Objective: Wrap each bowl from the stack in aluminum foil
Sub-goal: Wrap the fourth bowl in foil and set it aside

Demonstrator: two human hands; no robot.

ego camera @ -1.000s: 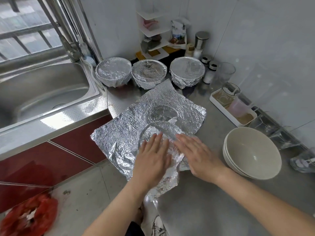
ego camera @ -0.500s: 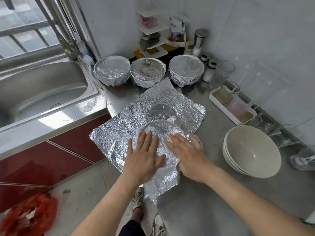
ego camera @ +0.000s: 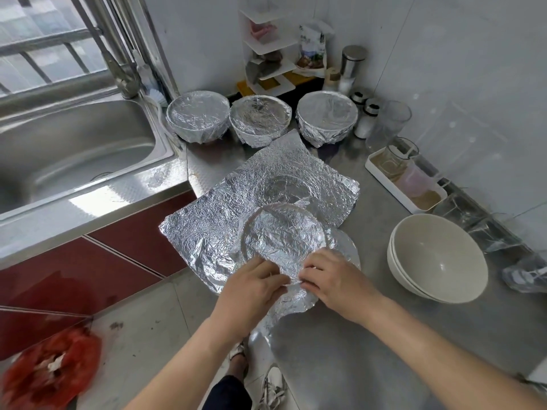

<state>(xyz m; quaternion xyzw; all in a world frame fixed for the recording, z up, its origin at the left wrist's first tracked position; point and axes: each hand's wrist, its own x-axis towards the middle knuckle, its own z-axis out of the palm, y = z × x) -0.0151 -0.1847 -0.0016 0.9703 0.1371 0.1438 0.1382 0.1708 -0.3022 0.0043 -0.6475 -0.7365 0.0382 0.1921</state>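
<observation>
Three wrapped bowls [ego camera: 260,121] stand in a row at the back of the surface [ego camera: 340,365], their contents hidden. Your left hand [ego camera: 251,291] and right hand [ego camera: 334,279] each pinch the foil [ego camera: 293,297] at the near rim of the covered bowl [ego camera: 282,232], front centre. At right, the stack of bowls [ego camera: 438,258] sits empty and unwrapped.
</observation>
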